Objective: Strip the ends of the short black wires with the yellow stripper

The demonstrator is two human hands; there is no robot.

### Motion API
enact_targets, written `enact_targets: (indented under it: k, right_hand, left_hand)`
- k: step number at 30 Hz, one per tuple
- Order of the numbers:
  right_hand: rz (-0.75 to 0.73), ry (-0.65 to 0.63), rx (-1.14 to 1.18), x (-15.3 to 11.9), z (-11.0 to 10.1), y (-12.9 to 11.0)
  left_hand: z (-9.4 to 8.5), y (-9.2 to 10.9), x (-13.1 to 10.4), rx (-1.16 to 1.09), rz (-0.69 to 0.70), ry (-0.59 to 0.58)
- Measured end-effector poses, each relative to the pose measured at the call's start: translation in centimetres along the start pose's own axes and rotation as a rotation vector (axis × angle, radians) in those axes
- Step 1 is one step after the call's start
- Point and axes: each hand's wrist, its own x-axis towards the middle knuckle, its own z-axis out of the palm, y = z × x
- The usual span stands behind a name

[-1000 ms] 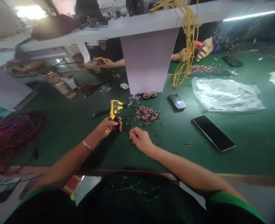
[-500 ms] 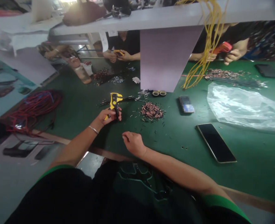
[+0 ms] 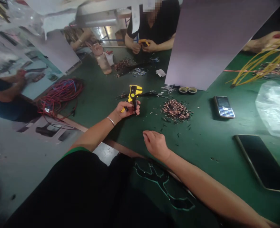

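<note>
My left hand (image 3: 128,109) is wrapped round the handles of a yellow and black wire stripper (image 3: 133,95), whose jaws point up and to the right above the table. Closer to me, my right hand (image 3: 155,143) rests at the table's near side with its fingers curled in. Whether those fingers pinch anything small is hidden. Beyond the right hand lies a pile of short copper-ended wire pieces (image 3: 176,110), with dark scraps scattered round it. Thin black wires (image 3: 150,94) lie behind the wire stripper.
A keypad phone (image 3: 224,107), a smartphone (image 3: 261,161) and a clear plastic bag (image 3: 275,107) lie on the right. Two tape rolls (image 3: 187,90) sit by an upright panel (image 3: 201,47). Red cable coils (image 3: 61,93) and a bottle (image 3: 103,60) are on the left. A co-worker (image 3: 151,31) sits opposite.
My view has swung left and down, so the table's things appear farther right. The wire stripper stays in my left hand, and my right hand keeps its curled pose.
</note>
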Motion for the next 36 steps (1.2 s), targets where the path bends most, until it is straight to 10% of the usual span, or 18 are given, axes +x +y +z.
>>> enact_targets:
  k: [8, 20, 26, 36]
  right_hand:
    - [0.074, 0.101, 0.07, -0.2, -1.1, 0.0]
    - [0.061, 0.076, 0.025, 0.1, -2.0, -0.2]
    - [0.234, 0.096, 0.091, 0.1, -2.1, 0.0]
    - [0.747, 0.415, 0.312, 3.0, -8.3, -1.0]
  left_hand:
    - [-0.6, 4.0, -2.0, 0.062, 0.059, -0.093]
    - [-4.3, 6.2, -7.7, 0.113, 0.324, 0.138]
    - [-1.1, 6.1, -8.5, 0.11, 0.352, 0.08]
    - [7.9, -1.1, -6.9, 0.098, -0.034, -0.28]
